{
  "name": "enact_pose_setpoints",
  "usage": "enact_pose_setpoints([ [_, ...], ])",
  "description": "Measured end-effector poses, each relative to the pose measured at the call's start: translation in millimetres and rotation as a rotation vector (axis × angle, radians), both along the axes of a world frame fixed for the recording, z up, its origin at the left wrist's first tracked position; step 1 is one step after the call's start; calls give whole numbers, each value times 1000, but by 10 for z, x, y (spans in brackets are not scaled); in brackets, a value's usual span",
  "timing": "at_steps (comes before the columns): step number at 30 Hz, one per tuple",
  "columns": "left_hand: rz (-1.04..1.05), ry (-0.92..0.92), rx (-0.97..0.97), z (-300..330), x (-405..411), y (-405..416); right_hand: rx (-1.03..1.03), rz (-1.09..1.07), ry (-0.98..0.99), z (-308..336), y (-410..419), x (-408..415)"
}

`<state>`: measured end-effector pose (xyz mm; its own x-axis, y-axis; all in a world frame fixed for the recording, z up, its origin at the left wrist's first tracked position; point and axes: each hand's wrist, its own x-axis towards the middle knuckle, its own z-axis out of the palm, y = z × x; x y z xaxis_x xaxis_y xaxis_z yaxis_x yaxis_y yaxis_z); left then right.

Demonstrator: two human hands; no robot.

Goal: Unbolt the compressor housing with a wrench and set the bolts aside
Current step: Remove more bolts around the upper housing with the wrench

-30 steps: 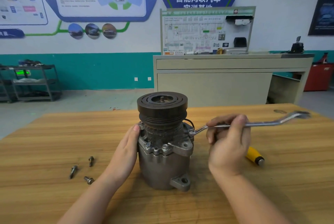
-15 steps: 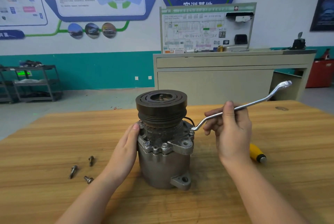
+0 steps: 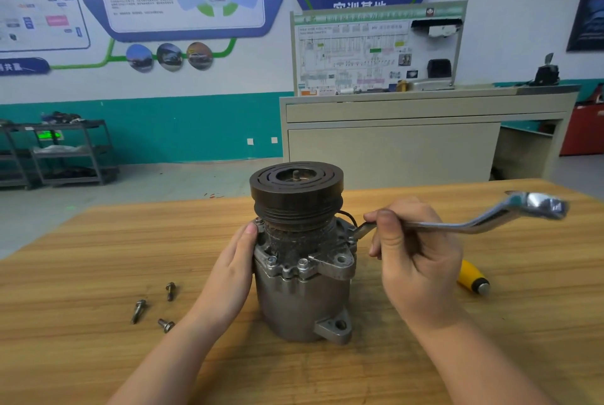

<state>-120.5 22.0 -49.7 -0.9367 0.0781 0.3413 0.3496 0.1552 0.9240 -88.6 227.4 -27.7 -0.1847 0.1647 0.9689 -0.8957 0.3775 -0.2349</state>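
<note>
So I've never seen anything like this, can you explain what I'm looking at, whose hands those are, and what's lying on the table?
The picture comes from a camera worn on a person's head, looking forward and down at their own bare hands. On the wooden table stands a car compressor, upright, with its dark pulley on top. The left hand rests flat against its side to steady it. The right hand grips a silver wrench whose near end sits at a bolt on the housing's right side. Three loose bolts lie to the left, already removed. A yellow tool handle lies partly hidden behind the right hand.
</note>
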Motion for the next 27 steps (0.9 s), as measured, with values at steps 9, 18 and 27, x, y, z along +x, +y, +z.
enact_pose_setpoints([
  [9, 15, 0, -23, 13, 11, -10, 105, -30, 89, -16, -185, 87],
  [18, 14, 12, -12, -16, -8, -15, -943, 613, -780, 105, 30, -289],
  [27, 22, 11, -3, -15, -23, -17, -848, 623, -612, 126, 110, -186],
])
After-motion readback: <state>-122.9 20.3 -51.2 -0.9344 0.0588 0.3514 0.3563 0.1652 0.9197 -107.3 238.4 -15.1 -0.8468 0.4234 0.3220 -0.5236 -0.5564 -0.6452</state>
